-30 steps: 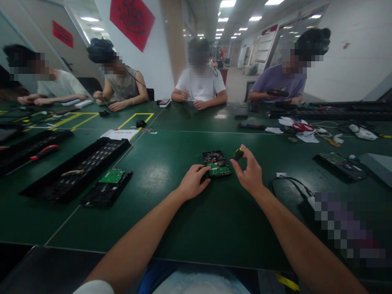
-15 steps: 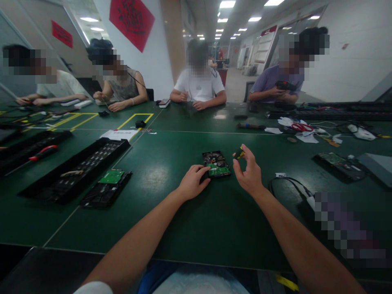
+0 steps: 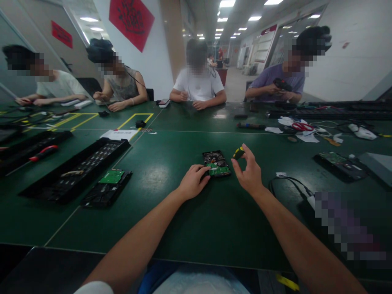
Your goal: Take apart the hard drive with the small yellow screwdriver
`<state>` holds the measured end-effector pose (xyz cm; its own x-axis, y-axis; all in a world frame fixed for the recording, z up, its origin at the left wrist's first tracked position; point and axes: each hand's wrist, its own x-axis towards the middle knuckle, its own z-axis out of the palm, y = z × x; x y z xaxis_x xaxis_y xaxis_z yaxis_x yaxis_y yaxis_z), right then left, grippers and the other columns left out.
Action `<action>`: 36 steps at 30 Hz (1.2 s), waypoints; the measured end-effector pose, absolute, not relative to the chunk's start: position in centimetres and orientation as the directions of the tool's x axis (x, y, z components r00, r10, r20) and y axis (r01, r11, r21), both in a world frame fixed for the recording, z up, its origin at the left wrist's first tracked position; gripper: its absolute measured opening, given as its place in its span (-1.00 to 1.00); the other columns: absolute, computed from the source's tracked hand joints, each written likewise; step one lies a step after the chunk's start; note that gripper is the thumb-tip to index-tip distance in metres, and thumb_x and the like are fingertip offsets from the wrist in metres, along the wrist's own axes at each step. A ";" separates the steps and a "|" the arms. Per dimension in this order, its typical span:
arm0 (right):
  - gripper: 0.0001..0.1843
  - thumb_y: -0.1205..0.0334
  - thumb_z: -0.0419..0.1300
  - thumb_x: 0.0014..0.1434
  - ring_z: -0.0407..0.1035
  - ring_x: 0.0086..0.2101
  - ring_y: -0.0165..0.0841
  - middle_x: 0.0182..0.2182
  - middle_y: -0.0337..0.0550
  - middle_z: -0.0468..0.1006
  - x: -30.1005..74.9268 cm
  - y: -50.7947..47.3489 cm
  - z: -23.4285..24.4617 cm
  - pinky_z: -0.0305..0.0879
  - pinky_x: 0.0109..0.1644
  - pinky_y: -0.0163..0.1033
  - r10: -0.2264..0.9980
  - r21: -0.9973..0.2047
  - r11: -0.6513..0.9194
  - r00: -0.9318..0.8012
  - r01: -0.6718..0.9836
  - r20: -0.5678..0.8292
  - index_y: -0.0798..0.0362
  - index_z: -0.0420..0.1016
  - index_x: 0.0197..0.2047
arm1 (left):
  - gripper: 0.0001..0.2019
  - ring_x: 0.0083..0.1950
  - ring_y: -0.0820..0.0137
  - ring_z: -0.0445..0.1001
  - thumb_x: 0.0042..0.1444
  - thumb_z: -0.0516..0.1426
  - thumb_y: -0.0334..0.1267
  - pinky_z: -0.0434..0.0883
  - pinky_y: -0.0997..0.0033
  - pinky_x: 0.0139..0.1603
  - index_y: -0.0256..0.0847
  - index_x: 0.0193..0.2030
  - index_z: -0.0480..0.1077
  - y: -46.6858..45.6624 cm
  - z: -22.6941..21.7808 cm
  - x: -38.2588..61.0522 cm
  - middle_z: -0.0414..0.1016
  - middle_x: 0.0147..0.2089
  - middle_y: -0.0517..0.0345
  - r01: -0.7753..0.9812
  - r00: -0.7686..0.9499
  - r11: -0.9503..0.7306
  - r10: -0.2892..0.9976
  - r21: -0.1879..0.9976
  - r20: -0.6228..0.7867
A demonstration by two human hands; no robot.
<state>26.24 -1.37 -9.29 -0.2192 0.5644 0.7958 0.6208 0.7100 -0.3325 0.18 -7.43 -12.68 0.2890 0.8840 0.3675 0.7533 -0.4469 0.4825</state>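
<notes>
In the head view a hard drive (image 3: pixel 216 163) lies on the green table, its green circuit board (image 3: pixel 219 170) facing up. My left hand (image 3: pixel 194 181) grips its left edge, thumb near the front corner and fingers over the board's side. Just right of the drive, my right hand (image 3: pixel 249 173) is raised and apart from it. Between thumb and fingertips it holds a stubby black-and-yellow screwdriver handle (image 3: pixel 238 153); no shaft can be made out.
Left are a long black tray (image 3: pixel 82 169), a black unit with a green board (image 3: pixel 107 188) and a red-black screwdriver (image 3: pixel 44 153). Another drive (image 3: pixel 339 166), cables (image 3: pixel 290 179) and red scissors (image 3: pixel 302 127) are on the right. Several people sit opposite.
The screwdriver handle has turned between my right fingers and shows more of its side. My left hand and the hard drive stay put. The person at far right has shifted the dark tool they hold.
</notes>
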 end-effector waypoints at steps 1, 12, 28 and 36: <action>-0.24 0.02 0.19 0.41 0.56 0.02 -0.10 0.34 0.10 0.40 26.2 -1.4 -9.3 0.53 0.17 0.14 0.560 -0.327 0.709 -0.217 0.625 0.800 -0.09 -0.02 0.54 | -0.58 0.28 0.10 0.38 0.42 0.09 -0.13 0.42 -0.05 0.30 -0.11 0.36 0.37 -7.4 -12.6 0.2 0.46 0.20 -0.12 0.753 0.292 -0.449 0.883 0.481 0.366; -0.22 0.03 0.20 0.41 0.56 0.02 -0.11 0.33 0.08 0.41 26.3 -1.1 -9.5 0.51 0.17 0.13 0.575 -0.349 0.713 -0.222 0.608 0.787 -0.10 -0.05 0.55 | -0.58 0.29 0.11 0.38 0.43 0.09 -0.14 0.42 -0.03 0.30 -0.11 0.37 0.35 -7.5 -12.7 0.2 0.45 0.21 -0.11 0.757 0.288 -0.447 0.883 0.477 0.371; -0.20 0.00 0.19 0.40 0.57 -0.01 -0.10 0.34 0.08 0.40 26.3 -1.1 -9.4 0.53 0.15 0.14 0.586 -0.335 0.693 -0.228 0.639 0.777 -0.13 -0.07 0.56 | -0.60 0.29 0.11 0.38 0.43 0.07 -0.16 0.42 -0.05 0.30 -0.09 0.36 0.37 -7.3 -12.8 0.2 0.46 0.20 -0.09 0.757 0.283 -0.442 0.886 0.482 0.368; -0.24 0.01 0.16 0.42 0.55 0.02 -0.09 0.31 0.07 0.45 26.4 -1.1 -9.4 0.53 0.14 0.14 0.579 -0.332 0.699 -0.228 0.634 0.783 -0.12 -0.04 0.56 | -0.60 0.28 0.11 0.39 0.43 0.07 -0.17 0.42 -0.05 0.30 -0.09 0.36 0.37 -7.1 -13.0 0.2 0.46 0.19 -0.10 0.758 0.284 -0.441 0.887 0.480 0.365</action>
